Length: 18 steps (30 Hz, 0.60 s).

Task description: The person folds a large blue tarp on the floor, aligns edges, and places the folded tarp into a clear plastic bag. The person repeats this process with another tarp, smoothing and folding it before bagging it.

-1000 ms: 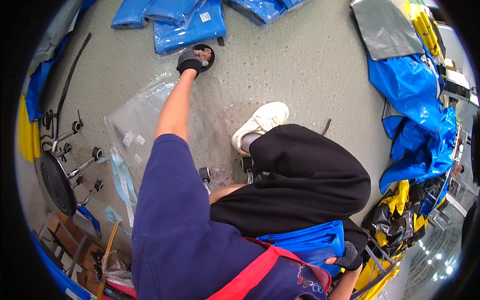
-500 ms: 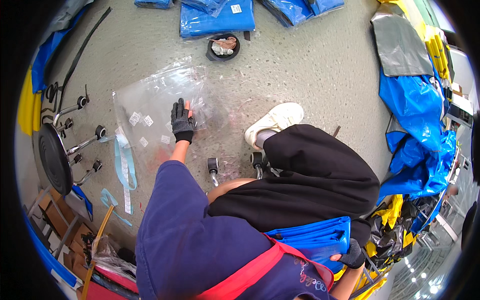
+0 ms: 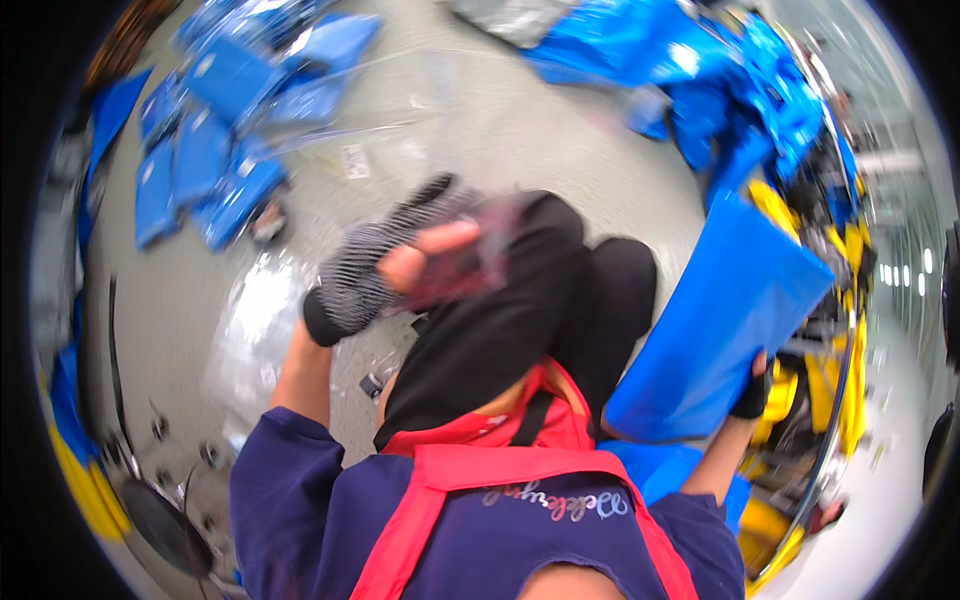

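Observation:
My left hand (image 3: 375, 270), in a grey-and-black glove with some bare fingertips, is raised over my lap. Its fingers are closed on a clear plastic bag (image 3: 357, 161) with a small white label; motion smears the bag, and reddish marks show near the fingers. On the right, my right hand (image 3: 752, 390) grips the edge of a folded blue sheet (image 3: 715, 320), held upright beside my knee. Most of that hand is hidden behind the sheet; a fingertip and part of the dark glove show.
Several blue packets (image 3: 205, 150) lie on the floor at the far left, near a small bowl (image 3: 268, 222). More clear plastic (image 3: 255, 320) rests on the floor. A round black stool (image 3: 165, 525) stands lower left. Blue sheeting (image 3: 700, 70) and yellow material (image 3: 850, 390) are heaped right.
My left hand has lifted off the plastic on the floor and now holds a clear bag over my lap. My right hand has brought the blue sheet up and forward. The view has turned right.

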Motion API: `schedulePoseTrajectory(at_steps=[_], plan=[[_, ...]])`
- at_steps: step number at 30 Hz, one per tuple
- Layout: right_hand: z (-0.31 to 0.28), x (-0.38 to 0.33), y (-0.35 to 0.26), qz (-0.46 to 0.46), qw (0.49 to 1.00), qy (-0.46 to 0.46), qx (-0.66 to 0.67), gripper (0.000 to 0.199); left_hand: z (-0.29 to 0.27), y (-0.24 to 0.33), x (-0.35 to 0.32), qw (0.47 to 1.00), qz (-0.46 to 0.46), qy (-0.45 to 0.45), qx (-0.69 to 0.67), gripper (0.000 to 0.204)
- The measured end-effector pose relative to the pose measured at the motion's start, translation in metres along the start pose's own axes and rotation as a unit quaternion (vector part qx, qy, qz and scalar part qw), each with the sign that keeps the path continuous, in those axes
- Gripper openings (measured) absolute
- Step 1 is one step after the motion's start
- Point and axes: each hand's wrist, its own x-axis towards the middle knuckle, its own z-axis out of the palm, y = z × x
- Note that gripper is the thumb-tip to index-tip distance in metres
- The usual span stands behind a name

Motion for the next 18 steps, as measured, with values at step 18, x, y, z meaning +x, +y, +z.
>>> schedulePoseTrajectory(at_steps=[18], plan=[[-0.007, -0.139, 0.061, 0.166, 0.977, -0.023, 0.129, 0.070, 0.246, -0.056, 0.040, 0.836, 0.192, -0.184, 0.480, 0.060]])
